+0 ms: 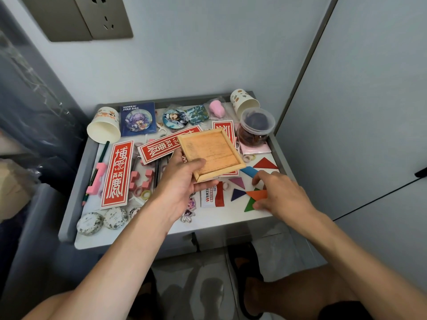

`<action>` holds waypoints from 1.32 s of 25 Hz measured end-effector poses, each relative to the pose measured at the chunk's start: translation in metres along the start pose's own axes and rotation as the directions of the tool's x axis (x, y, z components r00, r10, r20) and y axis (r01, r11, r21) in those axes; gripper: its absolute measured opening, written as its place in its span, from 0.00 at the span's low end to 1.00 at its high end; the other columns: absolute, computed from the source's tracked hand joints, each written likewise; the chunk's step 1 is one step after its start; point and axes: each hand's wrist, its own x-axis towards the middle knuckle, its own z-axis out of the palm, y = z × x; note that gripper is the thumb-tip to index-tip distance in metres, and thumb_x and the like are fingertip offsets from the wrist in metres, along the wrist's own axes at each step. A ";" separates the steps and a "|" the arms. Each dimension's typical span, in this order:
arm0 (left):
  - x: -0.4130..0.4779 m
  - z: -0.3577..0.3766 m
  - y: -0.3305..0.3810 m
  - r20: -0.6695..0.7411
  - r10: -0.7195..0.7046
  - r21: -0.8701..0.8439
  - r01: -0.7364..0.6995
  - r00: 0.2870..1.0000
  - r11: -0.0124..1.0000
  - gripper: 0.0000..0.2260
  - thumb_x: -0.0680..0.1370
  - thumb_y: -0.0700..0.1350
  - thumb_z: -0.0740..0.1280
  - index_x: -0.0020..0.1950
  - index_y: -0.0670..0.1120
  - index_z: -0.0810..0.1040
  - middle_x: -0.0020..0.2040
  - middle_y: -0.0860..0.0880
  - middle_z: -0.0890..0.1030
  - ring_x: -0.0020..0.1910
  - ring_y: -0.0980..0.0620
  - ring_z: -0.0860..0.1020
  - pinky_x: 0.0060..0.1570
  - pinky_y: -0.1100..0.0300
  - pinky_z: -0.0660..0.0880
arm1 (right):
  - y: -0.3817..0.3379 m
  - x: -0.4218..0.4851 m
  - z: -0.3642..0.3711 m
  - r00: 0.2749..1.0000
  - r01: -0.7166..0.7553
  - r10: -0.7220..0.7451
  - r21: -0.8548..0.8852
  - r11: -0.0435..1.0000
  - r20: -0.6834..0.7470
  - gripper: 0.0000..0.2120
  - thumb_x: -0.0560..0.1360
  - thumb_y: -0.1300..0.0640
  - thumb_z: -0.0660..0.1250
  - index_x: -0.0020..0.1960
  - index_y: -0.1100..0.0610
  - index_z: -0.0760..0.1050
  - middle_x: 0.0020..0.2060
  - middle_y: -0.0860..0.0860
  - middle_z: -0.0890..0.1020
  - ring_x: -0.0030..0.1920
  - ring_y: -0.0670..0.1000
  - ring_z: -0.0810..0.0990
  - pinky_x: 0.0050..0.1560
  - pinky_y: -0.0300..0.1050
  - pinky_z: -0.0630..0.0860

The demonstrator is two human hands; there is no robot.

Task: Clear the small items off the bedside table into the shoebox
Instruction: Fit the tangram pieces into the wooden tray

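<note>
while the left hand (182, 181) grips a square wooden tray (211, 153) above the bedside table (208, 225), thumb lying on its inner face and fingers curled under its near corner, the right hand (282, 195) pinches an orange triangle (256, 194) between thumb and curled fingers; a blue piece (249, 171) lies just beyond the fingertips, a green triangle (250, 205) beside the thumb.

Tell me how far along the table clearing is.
Done: nothing visibly; the shoebox is out of view. In hand: left hand holds the wooden tray, right hand touches the orange triangle. Left: paper cup, red card, jar and most clutter sit on the bedside table.
</note>
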 end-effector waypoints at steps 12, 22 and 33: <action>0.000 0.001 -0.001 -0.014 -0.017 -0.082 0.016 1.000 0.997 0.13 0.82 0.37 0.61 0.60 0.52 0.75 0.57 0.47 0.83 0.51 0.45 0.84 0.38 0.53 0.83 | 0.005 -0.008 -0.005 0.995 0.087 -0.094 0.158 0.984 0.037 0.19 0.70 0.49 0.75 0.56 0.47 0.71 0.51 0.45 0.76 0.52 0.47 0.75 0.51 0.43 0.76; -0.002 -0.004 0.002 0.126 -0.015 -0.018 0.017 0.992 1.000 0.11 0.81 0.45 0.65 0.63 0.51 0.78 0.54 0.46 0.86 0.49 0.42 0.85 0.36 0.54 0.83 | -0.044 0.011 -0.055 0.911 0.400 -0.301 0.427 0.811 -0.283 0.07 0.72 0.53 0.74 0.44 0.44 0.77 0.39 0.39 0.79 0.43 0.41 0.78 0.39 0.31 0.72; 0.000 -0.016 0.006 0.151 0.055 0.139 -0.076 0.987 0.987 0.09 0.77 0.36 0.69 0.55 0.44 0.80 0.45 0.47 0.86 0.43 0.47 0.85 0.33 0.60 0.81 | -0.055 0.025 -0.044 0.878 0.475 -0.357 0.483 0.736 -0.320 0.11 0.73 0.54 0.73 0.55 0.47 0.82 0.44 0.35 0.80 0.48 0.39 0.77 0.50 0.35 0.74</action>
